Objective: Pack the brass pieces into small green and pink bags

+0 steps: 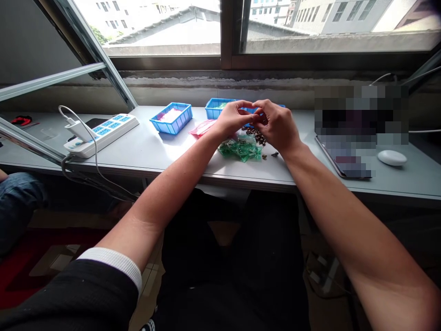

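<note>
My left hand [233, 118] and my right hand [275, 123] meet above the table, thumbs and forefingers pinched close together at their tips. Whatever lies between the fingers is too small or hidden to make out. Just under my hands is a heap of small dark brown, metallic-looking pieces [255, 134]. Nearer to me lies a pile of shiny green see-through pieces or packets [241, 149]. Two stray small pieces [274, 154] sit to the right of that pile. A pink plastic bag [203, 128] rests left of it, partly behind my left forearm.
A blue basket [177, 124] with pink-and-white contents stands at left; another blue basket [212, 110] with green contents is behind my hands. A white power strip [103, 135] with a charger lies further left. At right are a tablet-like device [339, 163] and a white mouse [392, 158]. Another person's knee [20, 197] shows at left.
</note>
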A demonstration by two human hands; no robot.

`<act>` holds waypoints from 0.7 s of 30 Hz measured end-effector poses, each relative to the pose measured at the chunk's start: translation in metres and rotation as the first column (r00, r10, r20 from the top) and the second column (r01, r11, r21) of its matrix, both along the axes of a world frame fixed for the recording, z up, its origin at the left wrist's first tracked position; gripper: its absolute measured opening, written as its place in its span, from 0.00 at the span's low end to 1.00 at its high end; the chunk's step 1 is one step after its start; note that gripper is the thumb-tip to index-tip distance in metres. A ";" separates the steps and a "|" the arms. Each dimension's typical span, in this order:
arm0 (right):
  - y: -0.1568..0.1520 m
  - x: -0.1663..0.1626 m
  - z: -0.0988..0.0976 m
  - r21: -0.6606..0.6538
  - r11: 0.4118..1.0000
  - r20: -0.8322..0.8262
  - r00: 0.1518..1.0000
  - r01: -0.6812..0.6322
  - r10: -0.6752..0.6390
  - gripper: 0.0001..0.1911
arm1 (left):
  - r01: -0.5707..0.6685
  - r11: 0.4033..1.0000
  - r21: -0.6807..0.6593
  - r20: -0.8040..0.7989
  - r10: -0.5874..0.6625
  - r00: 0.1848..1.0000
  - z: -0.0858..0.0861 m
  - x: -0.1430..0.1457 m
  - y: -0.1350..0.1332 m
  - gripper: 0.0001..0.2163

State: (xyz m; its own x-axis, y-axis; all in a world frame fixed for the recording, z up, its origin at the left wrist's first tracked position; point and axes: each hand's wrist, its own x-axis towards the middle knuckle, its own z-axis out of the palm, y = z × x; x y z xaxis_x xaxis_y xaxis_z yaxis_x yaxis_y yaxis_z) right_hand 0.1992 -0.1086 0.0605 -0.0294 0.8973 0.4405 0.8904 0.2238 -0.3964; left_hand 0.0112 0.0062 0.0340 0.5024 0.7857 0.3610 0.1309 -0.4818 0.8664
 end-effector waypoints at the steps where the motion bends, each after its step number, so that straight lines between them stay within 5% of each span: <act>1: 0.000 -0.001 0.000 0.000 1.000 -0.008 1.000 -0.006 0.006 0.28 | -0.001 1.000 0.008 0.005 0.001 1.000 0.000 0.001 0.000 0.17; 9: 0.011 0.002 -0.012 0.092 0.995 -0.253 0.965 -0.048 0.070 0.19 | -0.024 0.998 -0.051 0.156 0.032 0.987 -0.002 0.003 0.004 0.15; 15: 0.036 0.011 -0.029 0.230 0.961 -0.549 0.796 -0.151 0.256 0.06 | 0.009 1.000 0.007 0.229 -0.010 0.973 -0.010 0.004 0.019 0.21; 21: 0.047 0.019 -0.036 0.250 0.961 -0.561 0.792 -0.115 0.240 0.13 | 0.023 0.999 0.042 0.254 -0.034 0.967 -0.011 0.009 0.016 0.19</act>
